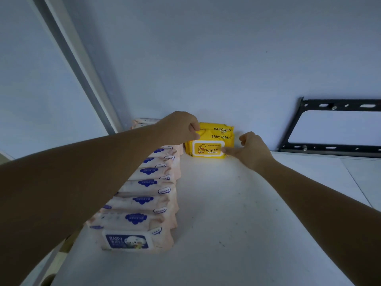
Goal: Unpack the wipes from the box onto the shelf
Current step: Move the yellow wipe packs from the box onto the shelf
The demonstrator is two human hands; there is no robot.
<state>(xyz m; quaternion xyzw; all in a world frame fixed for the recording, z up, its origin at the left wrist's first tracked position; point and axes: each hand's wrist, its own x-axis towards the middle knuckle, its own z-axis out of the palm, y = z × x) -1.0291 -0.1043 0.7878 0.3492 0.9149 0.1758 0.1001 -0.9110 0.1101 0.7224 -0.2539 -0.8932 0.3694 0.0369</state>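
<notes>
Three yellow baby wipes packs (pixel 210 141) stand in a row on edge at the back of the white shelf (pixel 226 213), against the wall. My left hand (pixel 181 129) pinches the top left corner of the yellow packs. My right hand (pixel 251 149) touches the lower right corner of the front yellow pack with its fingertips, fingers curled. A long row of several pink wipes packs (pixel 148 195) with blue labels runs along the left side of the shelf, from the front edge to the wall. The box is not in view.
A black metal wall bracket (pixel 329 124) is fixed to the wall at the right, just above the shelf. A grey vertical post (pixel 82 69) rises at the left. A seam crosses the shelf top at the right.
</notes>
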